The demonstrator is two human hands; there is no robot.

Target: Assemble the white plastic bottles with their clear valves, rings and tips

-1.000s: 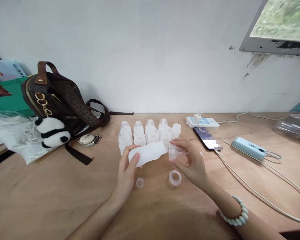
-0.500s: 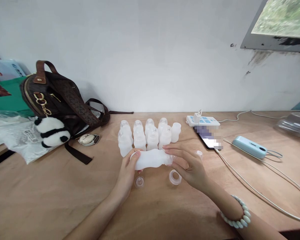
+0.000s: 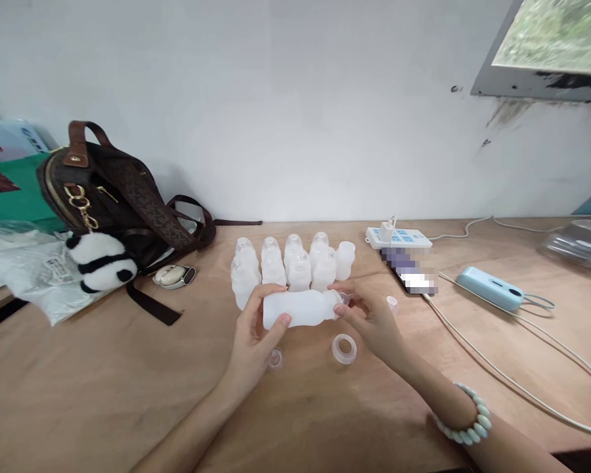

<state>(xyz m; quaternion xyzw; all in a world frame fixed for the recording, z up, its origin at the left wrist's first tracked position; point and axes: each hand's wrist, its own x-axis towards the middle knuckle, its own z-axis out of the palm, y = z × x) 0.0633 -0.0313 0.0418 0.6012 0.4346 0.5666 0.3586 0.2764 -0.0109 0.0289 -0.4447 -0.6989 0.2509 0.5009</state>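
Note:
A frosted white baby bottle [image 3: 299,309] lies sideways between my two hands above the table. Around its base end, the fingers and thumb of my left hand [image 3: 256,328] are wrapped. The fingertips of my right hand [image 3: 367,318] pinch the neck end, where a clear part [image 3: 343,298] shows, partly hidden by the fingers. Beneath the bottle, a clear nipple [image 3: 275,359] rests on the table by my left thumb. To its right lies a translucent screw ring [image 3: 344,349]. Behind stand several capped bottles [image 3: 246,279] in two rows, with an uncapped bottle [image 3: 345,260] at their right end.
A small clear piece [image 3: 392,304] lies right of my right hand. Farther right are a phone [image 3: 408,272], a power strip [image 3: 398,237], a blue power bank [image 3: 491,289] and a white cable. On the left sit a brown backpack [image 3: 123,190], a panda plush [image 3: 101,263] and a watch [image 3: 175,276].
My left thumb has shifted down onto the bottle's near side. My right fingers have drawn in from a loose hold to a pinch at the neck end, and the bottle has turned slightly.

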